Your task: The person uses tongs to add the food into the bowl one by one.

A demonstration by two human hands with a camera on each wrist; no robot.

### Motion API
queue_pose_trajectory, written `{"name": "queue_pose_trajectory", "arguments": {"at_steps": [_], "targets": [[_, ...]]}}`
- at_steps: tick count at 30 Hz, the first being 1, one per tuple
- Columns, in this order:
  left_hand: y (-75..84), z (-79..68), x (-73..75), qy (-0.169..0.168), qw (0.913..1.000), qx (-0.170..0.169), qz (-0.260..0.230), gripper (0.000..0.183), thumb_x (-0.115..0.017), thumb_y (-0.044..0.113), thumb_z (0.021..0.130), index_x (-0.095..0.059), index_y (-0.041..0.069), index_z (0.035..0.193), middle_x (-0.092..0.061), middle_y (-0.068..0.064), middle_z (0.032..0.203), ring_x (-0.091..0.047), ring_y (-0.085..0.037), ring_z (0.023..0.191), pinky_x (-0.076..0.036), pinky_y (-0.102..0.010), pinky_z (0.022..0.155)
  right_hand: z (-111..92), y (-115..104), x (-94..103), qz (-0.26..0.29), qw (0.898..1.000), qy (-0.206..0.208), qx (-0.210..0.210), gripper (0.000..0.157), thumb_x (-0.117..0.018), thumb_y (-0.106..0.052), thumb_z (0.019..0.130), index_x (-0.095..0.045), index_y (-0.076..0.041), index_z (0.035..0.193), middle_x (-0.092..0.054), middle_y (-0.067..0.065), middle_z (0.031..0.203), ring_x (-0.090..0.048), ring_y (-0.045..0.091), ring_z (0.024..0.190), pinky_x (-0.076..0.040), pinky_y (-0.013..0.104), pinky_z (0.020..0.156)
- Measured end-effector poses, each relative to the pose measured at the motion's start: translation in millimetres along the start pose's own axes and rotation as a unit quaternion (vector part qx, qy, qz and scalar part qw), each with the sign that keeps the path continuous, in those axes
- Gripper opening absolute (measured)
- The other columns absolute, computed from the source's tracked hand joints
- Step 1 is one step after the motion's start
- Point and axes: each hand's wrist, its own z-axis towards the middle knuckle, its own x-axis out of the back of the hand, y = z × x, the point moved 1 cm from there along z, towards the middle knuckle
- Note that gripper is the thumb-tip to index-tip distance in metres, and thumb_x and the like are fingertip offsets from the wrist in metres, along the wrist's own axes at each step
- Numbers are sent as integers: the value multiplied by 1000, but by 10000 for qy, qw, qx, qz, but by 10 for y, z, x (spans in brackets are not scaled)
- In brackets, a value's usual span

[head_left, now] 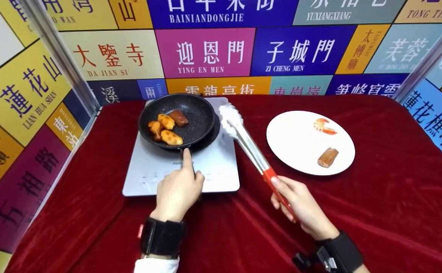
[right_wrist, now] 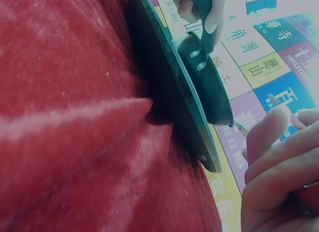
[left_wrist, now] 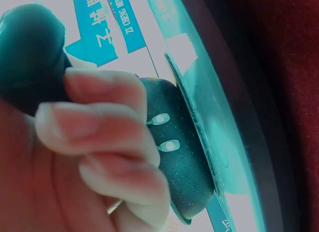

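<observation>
My left hand (head_left: 179, 189) grips the handle of a black frying pan (head_left: 196, 113), index finger stretched along it toward the pan. Fingers curl round the dark handle (left_wrist: 30, 48) in the left wrist view. Inside the pan, on its left side, lie several browned pieces that look like chicken wings (head_left: 172, 137) and a brown meat chunk (head_left: 178, 118). The pan is over a silver induction cooktop (head_left: 221, 172). My right hand (head_left: 300, 201) holds metal tongs (head_left: 253, 146) by their red handles. Their white scalloped tips point up beside the pan's right rim, with the arms close together.
To the right, a white plate (head_left: 293, 140) holds a shrimp (head_left: 324, 126) and another brown meat chunk (head_left: 327, 157). Dark red velvet cloth (head_left: 103, 227) covers the table. Coloured panels with place names (head_left: 209, 53) stand behind and at both sides, with metal posts at the corners.
</observation>
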Motion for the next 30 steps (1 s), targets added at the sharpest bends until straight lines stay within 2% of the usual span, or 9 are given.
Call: {"name": "queue_pose_trajectory", "arguments": {"at_steps": [6,13,18,23,30], "targets": [[-10,-1,-1,33,10000,14,79,66,-40,37,87,-15,13,144,-55,-8,62,-49,-22,48,-35,-37,44,-67,16,88,-64,9997,217,-35,38,-46,-34,92,-52,0,108,-47,16,61,-32,13,34,-24,29,27],[-18,-3,-1,-99,9999,64,22,67,-39,37,88,-12,14,144,-49,-4,53,-46,-21,44,-34,-36,43,-106,115,242,-277,9985,451,-114,33,-53,-30,89,-53,-5,111,-48,15,62,-33,14,34,-25,30,27],[-21,-8,-1,-72,10000,55,-13,67,-39,37,88,-12,13,144,-48,-3,51,-45,-20,42,-34,-35,41,-94,239,377,-553,9973,484,4,38,-55,-30,88,-50,-6,117,-49,13,63,-34,13,33,-26,31,27],[-21,-14,0,-68,10000,37,-15,66,-40,37,88,-13,13,144,-47,-3,51,-44,-20,41,-33,-34,40,-145,262,502,-861,9925,867,-45,41,-58,-34,85,-52,-9,117,-50,15,64,-34,14,33,-27,33,27],[-21,-10,-1,-10,10000,14,11,66,-40,36,88,-15,13,144,-48,-4,52,-45,-20,42,-34,-35,41,-200,293,737,-1264,9807,1478,-183,42,-59,-40,83,-53,-12,114,-52,15,66,-37,14,35,-31,35,29]]}}
